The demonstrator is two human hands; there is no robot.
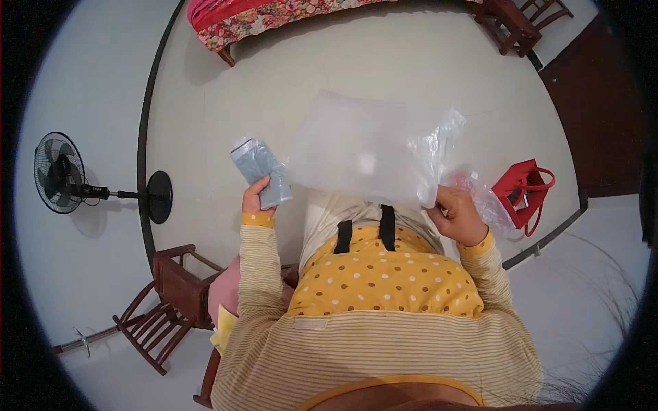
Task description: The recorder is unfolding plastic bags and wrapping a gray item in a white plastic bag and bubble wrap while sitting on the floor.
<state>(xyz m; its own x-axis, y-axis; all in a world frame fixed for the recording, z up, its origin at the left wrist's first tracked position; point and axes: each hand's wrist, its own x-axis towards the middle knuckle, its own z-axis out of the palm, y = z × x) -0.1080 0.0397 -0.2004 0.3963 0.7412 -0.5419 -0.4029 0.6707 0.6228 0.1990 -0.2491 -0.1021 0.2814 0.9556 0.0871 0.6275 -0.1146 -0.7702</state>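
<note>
In my left hand (257,196) is a flat, grey-blue folded item in a clear plastic wrapper (262,168). My fingers close on its lower part, and it tilts up to the left. My right hand (456,216) pinches the lower right corner of a large translucent plastic bag (363,147). The bag spreads out flat above my lap, its right edge crinkled and shiny. Its left edge comes close to the wrapped item; whether they touch I cannot tell.
To the right, a red handbag (522,195) stands on the floor beside crumpled clear plastic (490,202). A black standing fan (62,171) is at the left. A wooden chair (179,281) stands lower left, another (510,24) far right. A bed with floral cover (274,17) lies ahead.
</note>
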